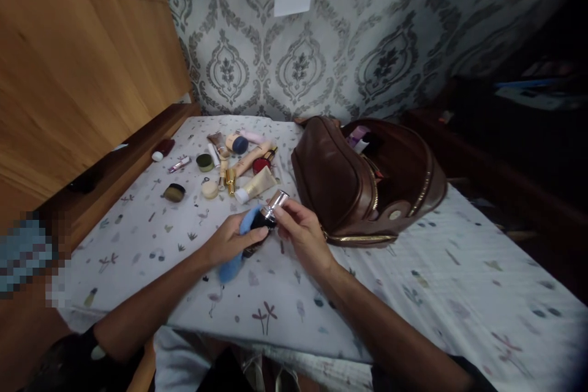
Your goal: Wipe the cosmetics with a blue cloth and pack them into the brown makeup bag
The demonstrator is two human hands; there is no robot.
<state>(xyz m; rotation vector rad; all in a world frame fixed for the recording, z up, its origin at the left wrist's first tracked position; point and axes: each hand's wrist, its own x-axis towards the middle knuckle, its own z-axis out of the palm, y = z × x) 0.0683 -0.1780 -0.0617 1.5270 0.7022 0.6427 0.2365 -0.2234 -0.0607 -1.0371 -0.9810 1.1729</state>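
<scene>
My left hand (226, 241) is closed around a dark bottle (263, 220) with a shiny silver cap, above the near middle of the table. A light-blue cloth (231, 269) is bunched between that palm and the bottle, its end hanging below. The fingers of my right hand (304, 234) pinch the silver cap (278, 199) at the bottle's tilted top. Whether the cap is loose cannot be made out. Just beyond my hands lie a cream squeeze tube (261, 184) with a white cap and a gold tube (230, 182).
An unzipped brown leather bag (328, 174) stands right of my hands, with small items inside. Several cosmetics, among them a green-lidded jar (204, 163) and a round cream pot (210, 189), lie at the back left. A wooden panel (87, 43) borders the left side.
</scene>
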